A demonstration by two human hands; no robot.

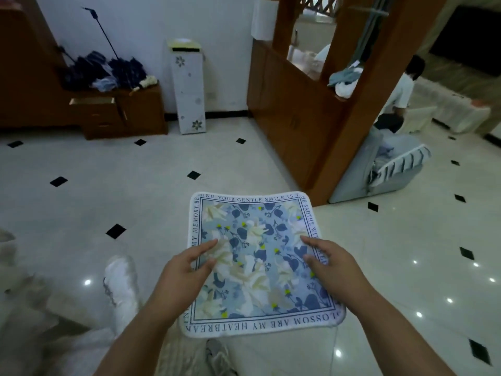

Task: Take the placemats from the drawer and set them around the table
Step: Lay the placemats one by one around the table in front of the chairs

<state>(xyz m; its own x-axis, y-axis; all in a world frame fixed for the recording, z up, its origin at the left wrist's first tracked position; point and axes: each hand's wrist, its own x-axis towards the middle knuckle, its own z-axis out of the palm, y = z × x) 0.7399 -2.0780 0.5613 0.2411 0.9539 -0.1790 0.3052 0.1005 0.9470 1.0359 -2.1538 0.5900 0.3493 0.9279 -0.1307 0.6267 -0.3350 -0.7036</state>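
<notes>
The placemat point(257, 264) lies flat between both hands, left hand point(181, 272) and right hand point(333, 267) gripping opposite side edges, long axis pointing away

In the lower centre of the frame, a square fabric placemat point(257, 263) with blue and cream flowers and a white lettered border is held flat above the glossy white tiled floor point(162, 191) with small black diamond insets. The left hand point(184, 275) grips its left edge, thumb on top; the right hand point(334, 267) grips its right edge the same way. At upper left, a low brown wooden cabinet point(119, 112) has its top drawer point(92, 101) pulled open, with dark folded umbrellas point(108, 70) on top. A tall wooden partition point(298, 118) stands at upper right.
</notes>
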